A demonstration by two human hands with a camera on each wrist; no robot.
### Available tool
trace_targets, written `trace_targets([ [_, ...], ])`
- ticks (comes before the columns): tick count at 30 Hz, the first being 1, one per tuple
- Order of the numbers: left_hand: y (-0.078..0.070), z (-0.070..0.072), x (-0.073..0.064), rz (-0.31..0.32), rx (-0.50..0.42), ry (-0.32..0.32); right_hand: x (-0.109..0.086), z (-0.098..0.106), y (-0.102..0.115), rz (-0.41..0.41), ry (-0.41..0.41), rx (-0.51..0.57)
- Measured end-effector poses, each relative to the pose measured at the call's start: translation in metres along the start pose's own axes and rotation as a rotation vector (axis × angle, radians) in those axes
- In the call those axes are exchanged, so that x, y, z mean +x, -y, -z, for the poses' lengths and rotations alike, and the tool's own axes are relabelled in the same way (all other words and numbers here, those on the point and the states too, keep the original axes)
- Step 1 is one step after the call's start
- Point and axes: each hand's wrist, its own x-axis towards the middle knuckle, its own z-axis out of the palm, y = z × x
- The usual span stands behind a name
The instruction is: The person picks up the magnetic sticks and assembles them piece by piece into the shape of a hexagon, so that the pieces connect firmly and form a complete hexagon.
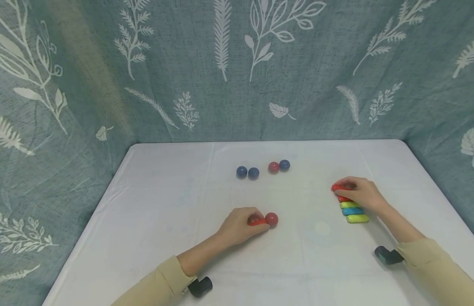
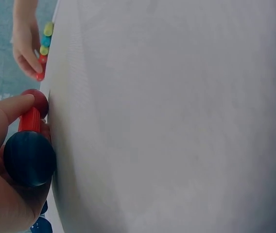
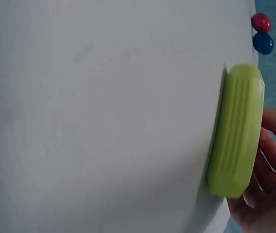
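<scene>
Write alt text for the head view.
The left hand pinches a red stick against a red ball; the right hand grips the farthest stick in a multicolored row. Behind lie three blue balls and another red one.

Glossy balls, ridged plastic bars

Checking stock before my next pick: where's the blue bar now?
In the head view, the blue bar lies right of centre in the row by the right hand, between two yellow-green bars.

Leaf-print drapes bounding a white-covered table show a curtained-off nook.
</scene>
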Motion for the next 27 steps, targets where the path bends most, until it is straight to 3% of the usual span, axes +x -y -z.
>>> trace_targets([
  [8, 0.000, 0.000, -0.001, 0.003, -0.017, 0.007, -0.003, -0.027, 0.029, 0.171, -0.037, 0.038],
  [19, -0.002, 0.001, 0.000, -0.004, -0.008, 0.022, -0.011, -0.077, 0.069, 0.385, 0.206, 0.160],
  [27, 0.000, 0.001, 0.000, -0.020, -0.005, 0.021, -0.012, -0.087, 0.082, 0.407, 0.273, 0.197],
])
